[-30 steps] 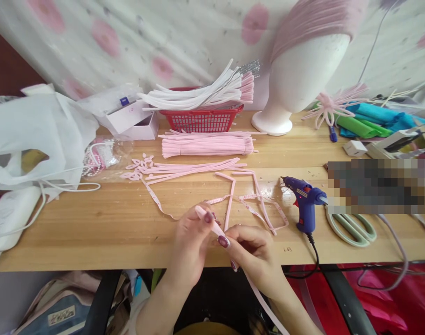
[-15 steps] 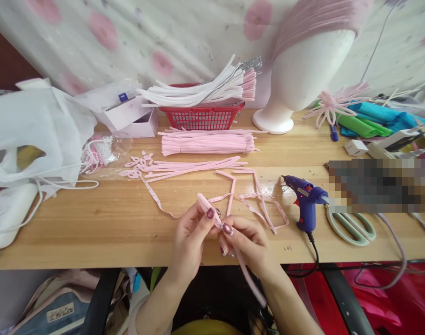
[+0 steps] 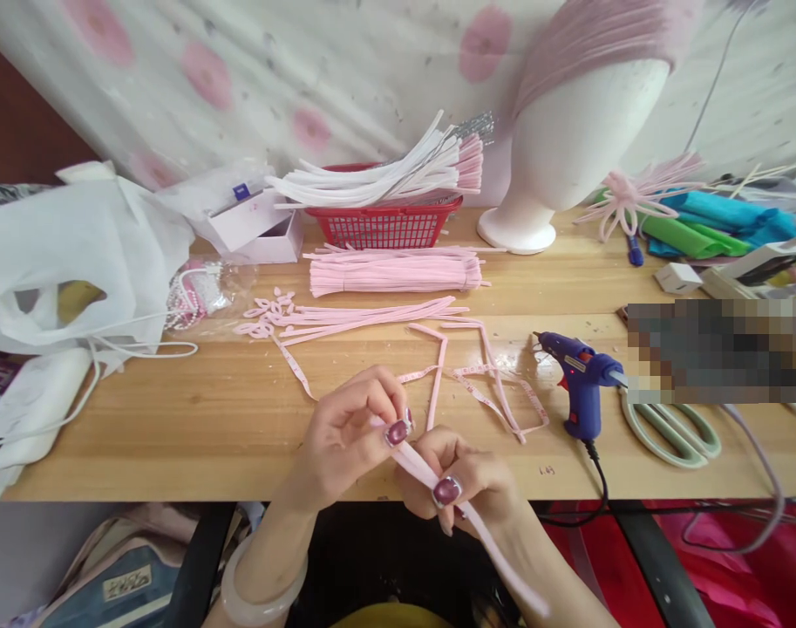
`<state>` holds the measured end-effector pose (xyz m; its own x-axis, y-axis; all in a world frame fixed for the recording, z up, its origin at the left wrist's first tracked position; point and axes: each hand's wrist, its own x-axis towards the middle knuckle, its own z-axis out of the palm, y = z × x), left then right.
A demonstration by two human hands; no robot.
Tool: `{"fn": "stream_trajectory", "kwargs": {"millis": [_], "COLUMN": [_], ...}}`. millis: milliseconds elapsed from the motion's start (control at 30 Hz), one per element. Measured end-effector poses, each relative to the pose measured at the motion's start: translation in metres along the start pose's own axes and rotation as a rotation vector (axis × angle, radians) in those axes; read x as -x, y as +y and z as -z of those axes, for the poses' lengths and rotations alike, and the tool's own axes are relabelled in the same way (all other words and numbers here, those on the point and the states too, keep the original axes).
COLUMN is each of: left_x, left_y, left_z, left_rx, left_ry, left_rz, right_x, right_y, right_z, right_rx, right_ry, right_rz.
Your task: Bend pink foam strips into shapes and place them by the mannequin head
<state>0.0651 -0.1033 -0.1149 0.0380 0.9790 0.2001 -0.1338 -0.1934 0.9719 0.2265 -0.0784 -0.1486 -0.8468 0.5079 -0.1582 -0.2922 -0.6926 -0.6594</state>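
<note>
Between my two hands is a pink pipe cleaner [image 3: 502, 545], its long free tail hanging down to the right past the table edge. My left hand [image 3: 355, 432] pinches its upper end between thumb and fingers. Lower and to the right, my right hand [image 3: 466, 480] grips the same pipe cleaner, thumb on top. The stretch between the hands looks doubled. Just beyond them lie bent pink pipe cleaners [image 3: 495, 384] and a pink measuring tape [image 3: 532, 403]. Farther back are loose straight pipe cleaners [image 3: 377, 316] beside several small pink loops [image 3: 265, 316].
A blue glue gun [image 3: 581, 379] and green-handled scissors [image 3: 669, 432] lie to the right. Behind are a pipe cleaner bundle [image 3: 394, 272], a red basket [image 3: 384, 228] and a white foam head [image 3: 568, 148]. A white plastic bag [image 3: 37, 262] stands left.
My right hand has slid down and right along the pipe cleaner, away from my left hand. My left hand has turned and shifted slightly left. The view has shifted a little.
</note>
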Motion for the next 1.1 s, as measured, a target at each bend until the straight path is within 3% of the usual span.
{"fn": "stream_trajectory", "kwargs": {"millis": [100,233,433,533,633,800,967,1100], "left_x": [-0.004,-0.005,-0.005,-0.006,-0.007,-0.006,-0.003,-0.001], "left_y": [0.009,0.018,0.023,0.022,0.018,0.008,0.001,-0.002], "left_z": [0.007,0.01,0.01,0.012,0.016,0.019,0.017,0.015], "left_rx": [-0.102,-0.26,-0.495,-0.562,-0.525,-0.473,-0.473,-0.506], "left_ry": [-0.053,-0.034,0.004,0.022,0.029,0.091,0.088,0.084], "left_rz": [-0.012,0.041,0.038,-0.003,-0.017,-0.045,-0.009,-0.038], "right_x": [0.001,0.007,0.02,0.022,0.024,0.024,0.019,0.017], "right_y": [-0.001,-0.006,-0.018,-0.018,-0.016,-0.013,-0.011,-0.008], "right_z": [0.001,0.005,-0.002,-0.006,-0.005,0.002,-0.001,-0.004], "right_rx": [0.02,0.144,1.038,1.289,1.254,0.939,0.879,0.996], "right_ry": [0.017,0.082,0.159,0.173,0.201,0.256,0.312,0.401], "right_rz": [0.003,0.062,0.435,0.577,0.497,0.31,0.389,0.537]}}
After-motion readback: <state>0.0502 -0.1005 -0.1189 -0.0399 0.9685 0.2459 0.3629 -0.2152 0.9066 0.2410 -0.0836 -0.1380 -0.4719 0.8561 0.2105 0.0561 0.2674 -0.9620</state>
